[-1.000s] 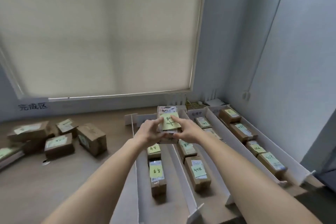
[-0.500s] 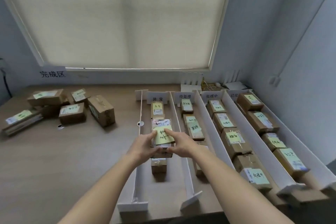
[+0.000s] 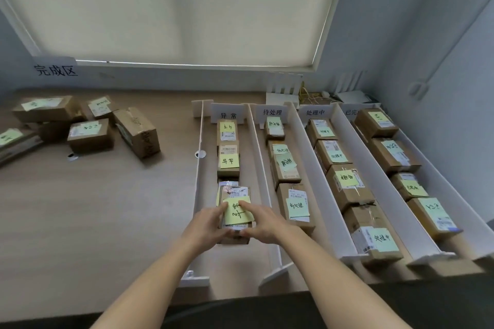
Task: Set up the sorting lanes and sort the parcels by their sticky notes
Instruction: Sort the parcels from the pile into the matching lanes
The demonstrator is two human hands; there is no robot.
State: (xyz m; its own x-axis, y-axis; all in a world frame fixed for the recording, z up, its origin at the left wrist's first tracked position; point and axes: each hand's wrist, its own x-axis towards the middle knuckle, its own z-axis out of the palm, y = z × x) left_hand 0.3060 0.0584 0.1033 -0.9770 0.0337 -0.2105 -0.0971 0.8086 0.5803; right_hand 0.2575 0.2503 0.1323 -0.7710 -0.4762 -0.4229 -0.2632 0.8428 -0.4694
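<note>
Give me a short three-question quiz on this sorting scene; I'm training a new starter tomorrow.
1. True or false: both hands hold the same parcel.
2. How many white-walled lanes are there? A) two B) four C) six
3. Fill in: the held parcel is over the lane labelled ____.

Key:
1. True: the left hand and right hand grip it from either side.
2. B: four.
3. 异常, the leftmost lane, per its label card.
</note>
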